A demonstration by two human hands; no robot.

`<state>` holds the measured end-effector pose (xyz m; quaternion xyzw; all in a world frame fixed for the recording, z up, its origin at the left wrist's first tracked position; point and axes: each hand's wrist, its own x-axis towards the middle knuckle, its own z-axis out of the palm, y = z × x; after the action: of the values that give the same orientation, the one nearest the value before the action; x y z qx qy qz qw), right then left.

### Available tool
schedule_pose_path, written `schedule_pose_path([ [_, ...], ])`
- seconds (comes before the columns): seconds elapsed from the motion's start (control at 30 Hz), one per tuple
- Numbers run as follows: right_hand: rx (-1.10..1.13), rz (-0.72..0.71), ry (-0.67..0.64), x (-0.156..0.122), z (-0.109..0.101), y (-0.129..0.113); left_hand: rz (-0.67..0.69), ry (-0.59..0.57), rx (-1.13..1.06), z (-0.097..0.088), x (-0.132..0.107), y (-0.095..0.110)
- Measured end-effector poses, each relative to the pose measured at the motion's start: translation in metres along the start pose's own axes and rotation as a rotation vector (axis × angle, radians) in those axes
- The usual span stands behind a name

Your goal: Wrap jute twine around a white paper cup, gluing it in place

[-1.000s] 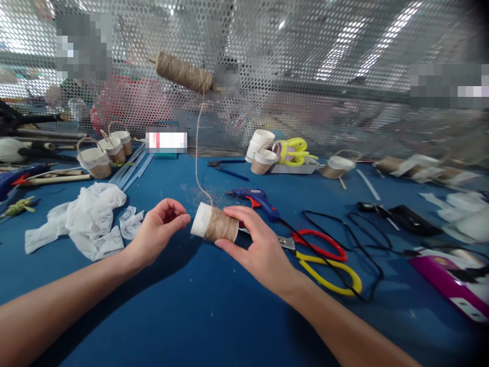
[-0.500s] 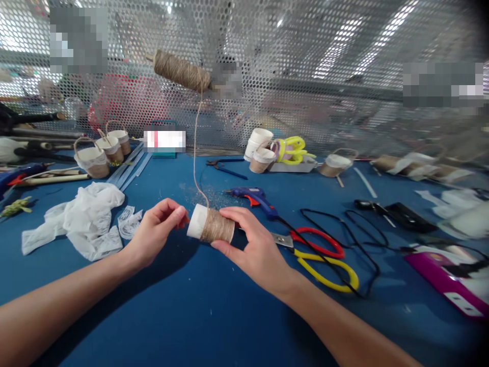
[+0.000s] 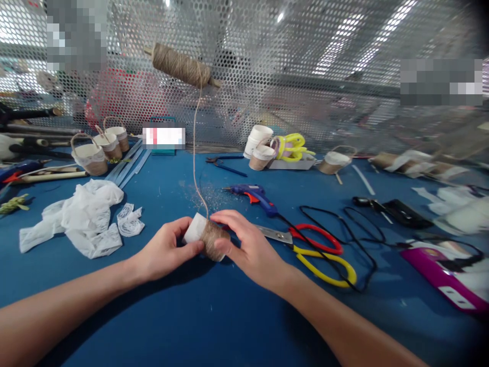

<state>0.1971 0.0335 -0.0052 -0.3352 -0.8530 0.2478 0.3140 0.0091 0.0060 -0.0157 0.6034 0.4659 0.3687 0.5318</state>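
A white paper cup (image 3: 202, 235), mostly wound with brown jute twine, lies on its side just above the blue table (image 3: 214, 316). My right hand (image 3: 248, 250) is wrapped round its twine-covered end. My left hand (image 3: 168, 250) has its fingers closed against the cup's white end. A strand of twine (image 3: 195, 148) runs up from the cup to a twine spool (image 3: 179, 65) mounted on the perforated metal screen.
A blue glue gun (image 3: 254, 194) and red-and-yellow scissors (image 3: 313, 250) lie right of my hands, with a black cable (image 3: 355, 239). Crumpled white plastic (image 3: 76, 216) lies left. Finished twine-wrapped cups (image 3: 95, 153) and plain cups (image 3: 260, 145) stand at the back. A purple box (image 3: 446, 275) sits far right.
Both hands and the cup have dropped lower and nearer to me. My left hand, which was apart from the cup, now presses on its white end.
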Motion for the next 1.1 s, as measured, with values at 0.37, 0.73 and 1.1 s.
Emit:
schedule_pose_path([
  [0.37, 0.26, 0.121, -0.1, 0.022, -0.005, -0.013, 0.002, -0.158, -0.034, 0.001, -0.007, 0.008],
  [0.73, 0.376, 0.33, -0.139, 0.022, -0.006, -0.012, 0.125, -0.059, -0.062, 0.007, -0.01, 0.005],
  [1.1, 0.403, 0.399, -0.101, 0.018, -0.003, -0.01, 0.128, -0.098, 0.151, 0.007, -0.011, 0.002],
])
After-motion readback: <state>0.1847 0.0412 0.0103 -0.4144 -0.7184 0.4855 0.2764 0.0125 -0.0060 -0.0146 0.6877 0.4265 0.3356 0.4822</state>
